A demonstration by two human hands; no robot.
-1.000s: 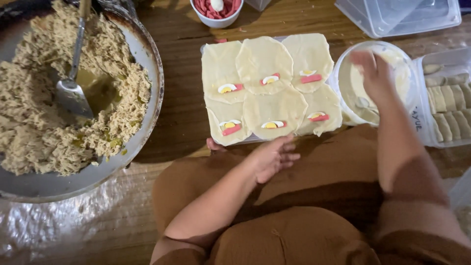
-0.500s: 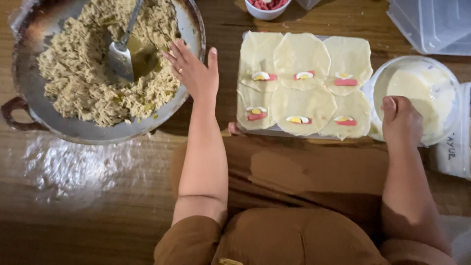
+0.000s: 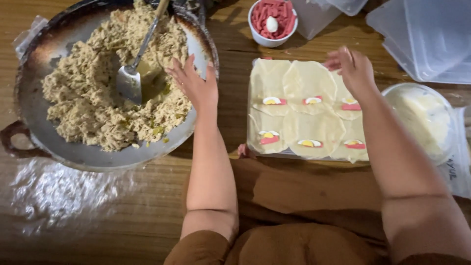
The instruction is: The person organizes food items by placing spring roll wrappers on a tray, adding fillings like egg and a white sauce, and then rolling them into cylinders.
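Hands (image 3: 196, 86) over pan (image 3: 29, 103), wrappers (image 3: 306, 78)

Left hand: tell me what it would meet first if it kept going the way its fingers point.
Probably the crumbly tan filling in the big pan; the left hand already hovers over its edge, fingers aimed towards the metal spatula. Height above the food is unclear.

A small white bowl of pink strips (image 3: 273, 19) stands near clear plastic lids (image 3: 422, 39) on the wooden table (image 3: 98, 216)
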